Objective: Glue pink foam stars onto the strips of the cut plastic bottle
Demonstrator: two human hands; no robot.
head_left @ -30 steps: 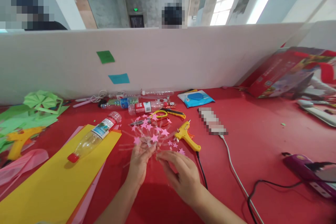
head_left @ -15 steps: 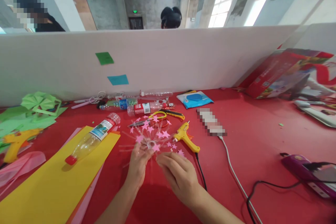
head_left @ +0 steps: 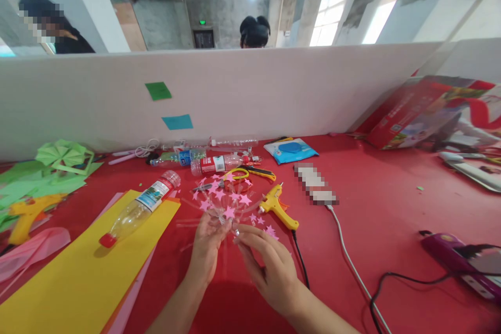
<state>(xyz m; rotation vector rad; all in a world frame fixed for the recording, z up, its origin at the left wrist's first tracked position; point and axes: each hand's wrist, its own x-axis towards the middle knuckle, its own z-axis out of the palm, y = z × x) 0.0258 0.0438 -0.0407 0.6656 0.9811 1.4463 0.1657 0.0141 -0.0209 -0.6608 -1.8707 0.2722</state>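
Between my hands is a clear plastic bottle piece [head_left: 221, 217], cut into thin strips that fan outward, with pink stars [head_left: 229, 212] on them. My left hand [head_left: 206, 248] is closed around its lower part, thumb near the centre. My right hand [head_left: 269, 263] pinches a small clear bit at the near right side, apparently a plastic strip; the fingers partly hide it. Loose pink stars [head_left: 270, 231] lie on the red table just beyond my right hand. A yellow glue gun [head_left: 276, 207] rests to their right, its cord running toward me.
Scissors [head_left: 239, 172], a utility knife [head_left: 261, 173] and several bottles [head_left: 217, 164] lie beyond. At left, yellow paper [head_left: 84, 266] carries a bottle [head_left: 141, 209]; another glue gun [head_left: 24, 214] is farther left. At right are a white cable [head_left: 350, 255] and a purple power strip [head_left: 462, 266].
My right fingertips have come closer to my left thumb and now pinch at the bottle piece. The starred strips have tilted slightly. The view has shifted a little.
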